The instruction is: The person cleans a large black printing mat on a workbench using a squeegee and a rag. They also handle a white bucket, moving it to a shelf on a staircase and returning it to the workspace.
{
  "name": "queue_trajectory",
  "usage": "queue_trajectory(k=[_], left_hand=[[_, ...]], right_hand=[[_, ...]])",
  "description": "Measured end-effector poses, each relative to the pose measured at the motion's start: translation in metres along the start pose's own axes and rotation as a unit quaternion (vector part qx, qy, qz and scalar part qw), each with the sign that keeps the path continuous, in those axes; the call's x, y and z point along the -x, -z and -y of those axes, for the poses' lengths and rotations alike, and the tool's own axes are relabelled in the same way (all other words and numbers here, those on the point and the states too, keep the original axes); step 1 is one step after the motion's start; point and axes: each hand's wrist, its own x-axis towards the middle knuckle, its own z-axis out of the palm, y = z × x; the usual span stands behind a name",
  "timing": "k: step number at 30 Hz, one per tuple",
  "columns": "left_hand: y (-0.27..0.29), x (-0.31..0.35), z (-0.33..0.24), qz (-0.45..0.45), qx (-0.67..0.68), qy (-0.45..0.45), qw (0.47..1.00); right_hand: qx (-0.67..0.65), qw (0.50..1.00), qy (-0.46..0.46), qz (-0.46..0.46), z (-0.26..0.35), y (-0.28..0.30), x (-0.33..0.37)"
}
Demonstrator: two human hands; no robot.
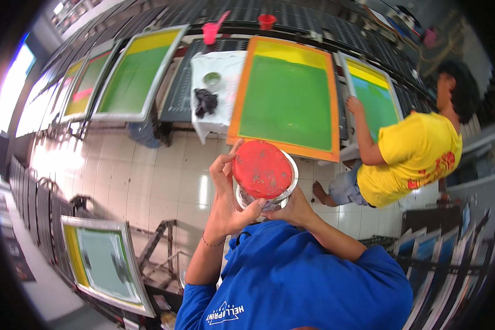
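A round white tub (pixel 295 171) with a scuffed red lid (pixel 262 169) is held up in front of my chest, its top facing me. My left hand (pixel 224 190) wraps its left side, fingertips at the lid's edge and thumb along the near rim. Low on the right side, my right hand (pixel 296 210) grips the tub's body; some of its fingers are hidden behind it. Just beyond the tub lies an orange-framed printing screen (pixel 289 104) with green mesh and a yellow band at its far end.
On a white cloth (pixel 232 71) sit a small green-stained bowl (pixel 212 81) and a crumpled black rag (pixel 205 103). Pink (pixel 209 34) and red cups (pixel 267 22) stand farther back. A co-worker in a yellow shirt (pixel 415 157) touches another screen (pixel 373 93) at right. More framed screens (pixel 135 77) line the left.
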Motion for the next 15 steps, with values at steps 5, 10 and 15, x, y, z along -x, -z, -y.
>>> queue_trajectory(k=[5,10,15], left_hand=[[-0.05,-0.017,0.012,0.084,-0.067,-0.017,0.994],[-0.113,-0.024,0.013,0.139,-0.049,0.001,0.989],[-0.197,-0.025,0.014,0.222,-0.104,-0.039,0.969]], right_hand=[[0.0,0.992,0.049,-0.116,-0.009,0.045,0.036],[0.006,0.984,0.025,-0.175,-0.01,0.089,0.081],[0.04,0.959,0.049,-0.277,-0.012,0.141,0.136]])
